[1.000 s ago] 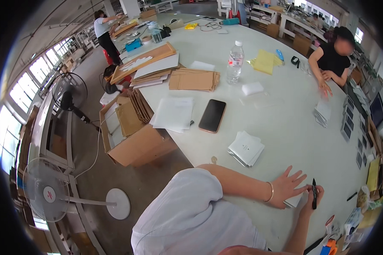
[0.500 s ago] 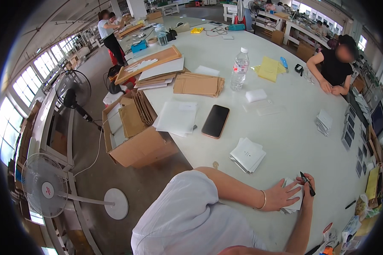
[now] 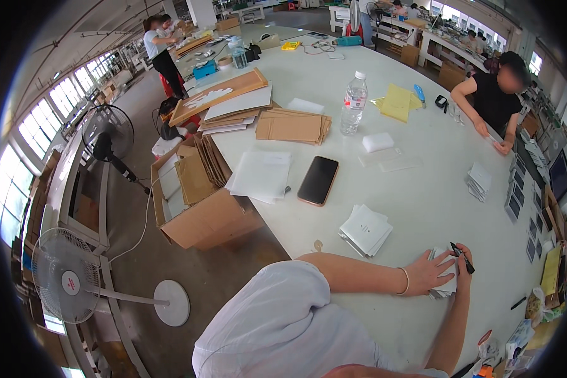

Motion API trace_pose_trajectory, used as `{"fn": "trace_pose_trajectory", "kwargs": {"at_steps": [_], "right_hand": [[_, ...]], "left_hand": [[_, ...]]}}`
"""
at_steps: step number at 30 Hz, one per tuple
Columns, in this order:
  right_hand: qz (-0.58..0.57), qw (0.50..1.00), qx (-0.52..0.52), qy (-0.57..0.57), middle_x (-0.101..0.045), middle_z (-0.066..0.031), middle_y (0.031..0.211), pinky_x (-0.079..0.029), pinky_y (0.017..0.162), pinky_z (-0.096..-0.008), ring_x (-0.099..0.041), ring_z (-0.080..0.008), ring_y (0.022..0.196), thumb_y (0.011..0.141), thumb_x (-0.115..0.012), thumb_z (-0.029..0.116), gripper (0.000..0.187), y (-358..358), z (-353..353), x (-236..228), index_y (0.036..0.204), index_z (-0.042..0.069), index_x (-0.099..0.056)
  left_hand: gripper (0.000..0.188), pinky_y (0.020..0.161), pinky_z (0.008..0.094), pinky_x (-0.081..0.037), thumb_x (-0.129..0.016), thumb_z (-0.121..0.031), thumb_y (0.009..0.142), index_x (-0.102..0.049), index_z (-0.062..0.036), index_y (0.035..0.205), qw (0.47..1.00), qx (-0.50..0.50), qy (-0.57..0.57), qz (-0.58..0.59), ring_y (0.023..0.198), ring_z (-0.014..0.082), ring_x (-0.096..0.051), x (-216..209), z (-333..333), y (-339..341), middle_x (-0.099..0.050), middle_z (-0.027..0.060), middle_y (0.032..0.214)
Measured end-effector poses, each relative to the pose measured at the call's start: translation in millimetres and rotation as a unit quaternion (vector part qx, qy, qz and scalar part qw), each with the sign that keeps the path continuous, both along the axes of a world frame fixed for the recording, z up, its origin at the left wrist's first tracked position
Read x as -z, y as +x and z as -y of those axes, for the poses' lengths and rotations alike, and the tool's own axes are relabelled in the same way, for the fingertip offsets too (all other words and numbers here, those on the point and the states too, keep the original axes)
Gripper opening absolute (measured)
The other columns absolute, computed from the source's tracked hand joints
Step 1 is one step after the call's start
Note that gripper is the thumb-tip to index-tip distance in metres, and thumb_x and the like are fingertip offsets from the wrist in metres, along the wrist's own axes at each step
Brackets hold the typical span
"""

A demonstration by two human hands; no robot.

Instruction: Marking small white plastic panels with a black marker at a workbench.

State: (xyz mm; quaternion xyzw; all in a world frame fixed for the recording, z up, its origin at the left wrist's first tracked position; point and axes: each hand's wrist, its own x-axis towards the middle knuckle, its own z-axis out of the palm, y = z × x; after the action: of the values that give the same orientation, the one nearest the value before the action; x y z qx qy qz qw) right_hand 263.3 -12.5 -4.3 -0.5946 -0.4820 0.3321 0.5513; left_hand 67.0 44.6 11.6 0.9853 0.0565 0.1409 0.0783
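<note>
The right hand (image 3: 464,268) is closed around a black pen (image 3: 462,257), tip slanting down toward a small stack of white cards (image 3: 446,285) at the near edge of the white surface (image 3: 422,189). The left hand (image 3: 429,272) lies open and flat, fingers spread, pressing on the top card beside the pen; a thin bracelet (image 3: 406,281) circles that wrist.

Just beyond them sits a second, squarer pile of white cards (image 3: 365,230), apart from the first. Further out lie a dark phone (image 3: 318,180) face up, a sheaf of white sheets (image 3: 261,175), brown envelopes (image 3: 293,126) and a clear water bottle (image 3: 354,103) standing upright. An open cardboard box (image 3: 198,201) of brown folders stands on the floor against the edge of the surface. Another person (image 3: 498,101) works on the far side.

As I see it, the risk is in the stack itself: the cards look loosely squared and lie close to the edge, so if the flat hand eases its pressure while the pen drags, the top card could skid and smear, or the pile fan out toward the edge. The bent right wrist could also brush wet ink.
</note>
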Motion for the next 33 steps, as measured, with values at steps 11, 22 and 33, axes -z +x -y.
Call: {"fn": "trace_pose_trajectory", "kwargs": {"at_steps": [11,22,33], "right_hand": [[-0.007,1.0,0.024,0.012,-0.059,-0.0073,0.103,-0.04,0.089,-0.0294,-0.055,-0.016,0.097,0.094,-0.049,0.022,0.031,5.2,-1.1,12.9,0.117,0.002,-0.053],[-0.241,0.962,0.082,0.095,-0.05,-0.0168,0.129,-0.035,0.103,-0.0373,-0.043,-0.0237,0.125,0.096,-0.048,0.025,0.044,-24.5,14.6,13.7,0.134,0.006,-0.039],[-0.143,0.981,0.095,0.091,-0.053,-0.0139,0.125,-0.039,0.095,-0.0346,-0.048,-0.0199,0.108,0.094,-0.049,0.029,0.047,-23.4,13.5,17.9,0.134,0.006,-0.041]], "left_hand": [[0.075,0.1,0.06,-0.028,-0.068,-0.038,0.075,-0.036,-0.0105,0.138,1.0,0.006,-0.021,0.011,0.14,0.0372,-0.01,-4.8,1.9,-7.0,-0.017,0.0206,0.149],[0.09,0.113,0.0429,-0.015,-0.057,-0.048,0.085,-0.013,0.0041,0.144,0.838,-0.168,-0.491,0.17,0.14,0.0419,-0.008,26.2,6.0,13.5,-0.01,0.0286,0.149],[0.083,0.11,0.0393,-0.024,-0.063,-0.036,0.085,-0.018,0.0056,0.14,0.795,-0.137,-0.536,0.248,0.134,0.0379,-0.027,34.0,7.8,20.2,-0.027,0.0264,0.142]]}}
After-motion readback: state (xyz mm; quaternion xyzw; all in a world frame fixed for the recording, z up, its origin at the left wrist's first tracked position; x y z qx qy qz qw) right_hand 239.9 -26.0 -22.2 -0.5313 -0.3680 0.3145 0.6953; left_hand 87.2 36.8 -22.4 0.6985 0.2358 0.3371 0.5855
